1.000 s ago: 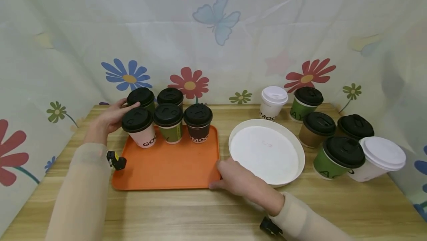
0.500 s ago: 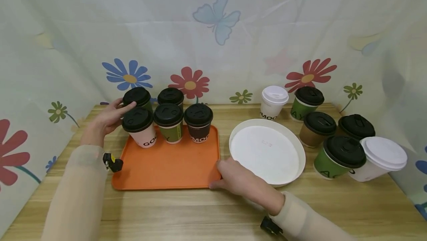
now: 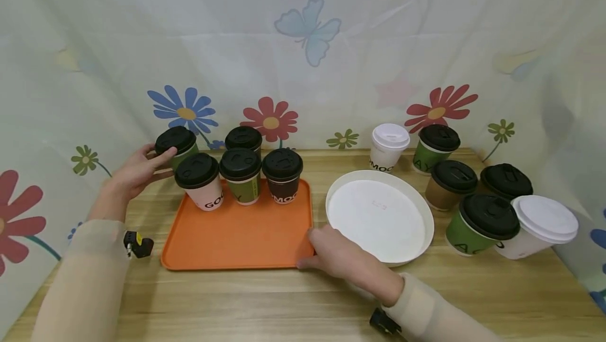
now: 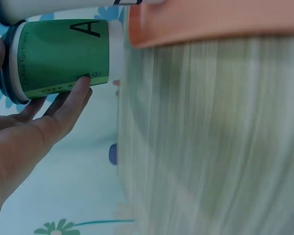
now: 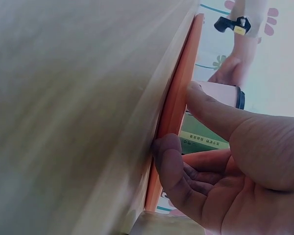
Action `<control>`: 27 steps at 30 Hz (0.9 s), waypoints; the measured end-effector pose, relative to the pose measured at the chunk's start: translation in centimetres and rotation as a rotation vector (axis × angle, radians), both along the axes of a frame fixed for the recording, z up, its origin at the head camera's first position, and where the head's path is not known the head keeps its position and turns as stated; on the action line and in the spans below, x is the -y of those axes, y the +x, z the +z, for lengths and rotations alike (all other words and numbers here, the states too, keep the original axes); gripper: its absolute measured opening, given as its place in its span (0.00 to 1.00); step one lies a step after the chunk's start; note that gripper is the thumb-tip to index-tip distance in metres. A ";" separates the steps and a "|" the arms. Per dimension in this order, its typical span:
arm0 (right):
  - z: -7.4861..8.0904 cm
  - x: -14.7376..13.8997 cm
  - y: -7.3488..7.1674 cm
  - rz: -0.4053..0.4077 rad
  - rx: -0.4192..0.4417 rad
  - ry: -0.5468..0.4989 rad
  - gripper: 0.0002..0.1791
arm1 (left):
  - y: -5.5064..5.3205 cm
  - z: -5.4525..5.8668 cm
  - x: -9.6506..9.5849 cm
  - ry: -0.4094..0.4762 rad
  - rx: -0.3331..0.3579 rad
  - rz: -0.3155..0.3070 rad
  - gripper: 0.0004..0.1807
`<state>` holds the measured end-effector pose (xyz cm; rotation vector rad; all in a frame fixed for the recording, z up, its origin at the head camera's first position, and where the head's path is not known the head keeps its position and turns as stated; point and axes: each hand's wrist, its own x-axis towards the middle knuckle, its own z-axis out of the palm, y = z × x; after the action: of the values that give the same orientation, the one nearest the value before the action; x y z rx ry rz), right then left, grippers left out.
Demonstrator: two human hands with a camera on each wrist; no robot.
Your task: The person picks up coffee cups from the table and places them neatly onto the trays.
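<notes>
"What has the left hand point(image 3: 137, 171) got?"
"A black-lidded green cup point(image 4: 63, 58), left of the head view's centre — fingers and thumb curled round it. The left wrist view reads 'Coffee for friend' and a large 'A'."
"And the right hand point(image 3: 331, 252)?"
"Pinching the orange tray point(image 3: 236, 242) by its lower right corner, at the frame's lower middle."
"Other lettering?"
"'GO' on the pale pink cup point(image 3: 201, 184) — the rest is turned away."

Backdrop point(image 3: 213, 58): pale, creased, printed with flowers point(image 3: 186, 114) and a blue butterfly point(image 3: 310, 30)
Tabletop point(image 3: 236, 305): streaked wood grain
Light: soft
</notes>
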<state>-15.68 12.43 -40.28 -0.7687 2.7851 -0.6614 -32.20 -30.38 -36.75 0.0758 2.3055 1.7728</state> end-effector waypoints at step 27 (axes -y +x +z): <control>-0.1 0.0 0.0 0.007 -0.022 0.006 0.20 | 5.4 0.3 5.2 -0.129 -0.044 -0.021 0.47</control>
<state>-15.72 12.45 -40.40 -0.7889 2.8020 -0.6475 -26.76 -35.63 -36.49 0.1178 2.4345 1.6233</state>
